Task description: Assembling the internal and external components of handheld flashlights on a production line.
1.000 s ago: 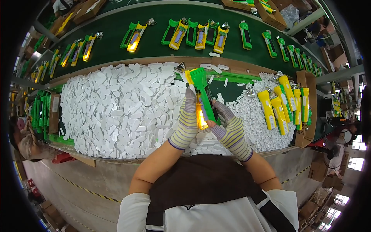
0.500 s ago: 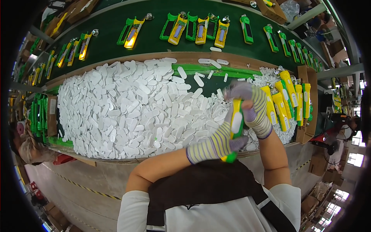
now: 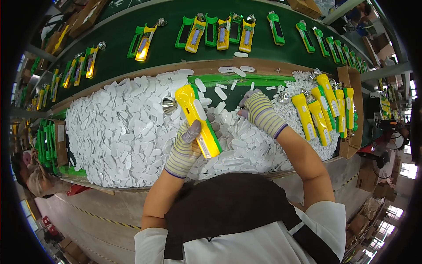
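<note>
My left hand (image 3: 182,147), in a striped glove, is wrapped round a yellow and green flashlight (image 3: 197,121) held tilted over a heap of white oval plastic pieces (image 3: 132,127). A shiny round reflector (image 3: 169,105) sits beside the flashlight's head, off its opening. On the flashlight's side shows a white oval piece. My right hand (image 3: 262,112), gloved alike, is low over small white parts (image 3: 239,125) at the heap's right part. Its fingers are bent in and close to the thumb; what lies between them is hidden.
Several yellow and green flashlights (image 3: 323,110) lie at the right by a cardboard box wall (image 3: 349,132). Beyond the cardboard rim (image 3: 211,67), opened flashlights (image 3: 193,35) and closed ones (image 3: 276,28) line a green belt (image 3: 171,48). Green frames (image 3: 44,134) stack at far left.
The flashlight went left with my left hand and turned; its yellow side and the loose reflector now show. My right hand came off it and moved left, down to the small white parts.
</note>
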{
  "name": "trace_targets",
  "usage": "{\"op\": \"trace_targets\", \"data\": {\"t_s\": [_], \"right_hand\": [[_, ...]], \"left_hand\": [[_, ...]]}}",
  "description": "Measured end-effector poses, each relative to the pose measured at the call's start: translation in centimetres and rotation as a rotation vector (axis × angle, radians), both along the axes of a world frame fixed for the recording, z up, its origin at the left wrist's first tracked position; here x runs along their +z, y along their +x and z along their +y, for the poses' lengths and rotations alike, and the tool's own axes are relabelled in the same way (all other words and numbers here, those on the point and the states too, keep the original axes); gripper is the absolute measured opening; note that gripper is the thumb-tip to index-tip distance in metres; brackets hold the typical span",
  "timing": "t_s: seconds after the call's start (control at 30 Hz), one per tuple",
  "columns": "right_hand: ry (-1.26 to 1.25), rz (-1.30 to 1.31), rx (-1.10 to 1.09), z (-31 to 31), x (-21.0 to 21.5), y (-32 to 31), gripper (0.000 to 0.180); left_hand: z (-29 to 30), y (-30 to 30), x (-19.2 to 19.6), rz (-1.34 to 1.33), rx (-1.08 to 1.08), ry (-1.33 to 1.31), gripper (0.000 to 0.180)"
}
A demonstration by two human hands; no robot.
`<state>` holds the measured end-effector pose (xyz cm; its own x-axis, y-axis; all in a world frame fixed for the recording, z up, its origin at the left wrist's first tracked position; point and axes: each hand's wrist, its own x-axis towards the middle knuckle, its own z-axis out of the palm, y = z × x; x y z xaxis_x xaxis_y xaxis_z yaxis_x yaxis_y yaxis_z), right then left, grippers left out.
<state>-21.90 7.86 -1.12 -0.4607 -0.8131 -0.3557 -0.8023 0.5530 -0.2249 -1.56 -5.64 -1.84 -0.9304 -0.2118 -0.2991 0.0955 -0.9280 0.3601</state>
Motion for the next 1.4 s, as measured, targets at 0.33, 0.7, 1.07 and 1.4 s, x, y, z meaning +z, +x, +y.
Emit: {"op": "trace_targets", "data": {"t_s": [0.33,0.7,1.07,1.4], "right_hand": [[-0.562,-0.084,-0.267,3.2,-0.4,1.8,0.015],[-1.256,-1.140,-0.481,2.7,3.0,5.7,0.015],[-1.276,-1.066,-0.554,2.1,2.1,7.0,0.028],[-1.186,-0.866,-0.629,1.0,1.1,4.9,0.033]], "left_hand": [[2.1,-2.1,1.5,-0.112,0.012,-0.282,0.045],[4.6,-5.3,2.0,-0.010,-0.082,-0.571,0.064],[5.5,-5.0,2.1,0.037,-0.105,-0.806,0.079],[4.3,-7.3,1.3,0.041,-0.088,-0.746,0.071]]}}
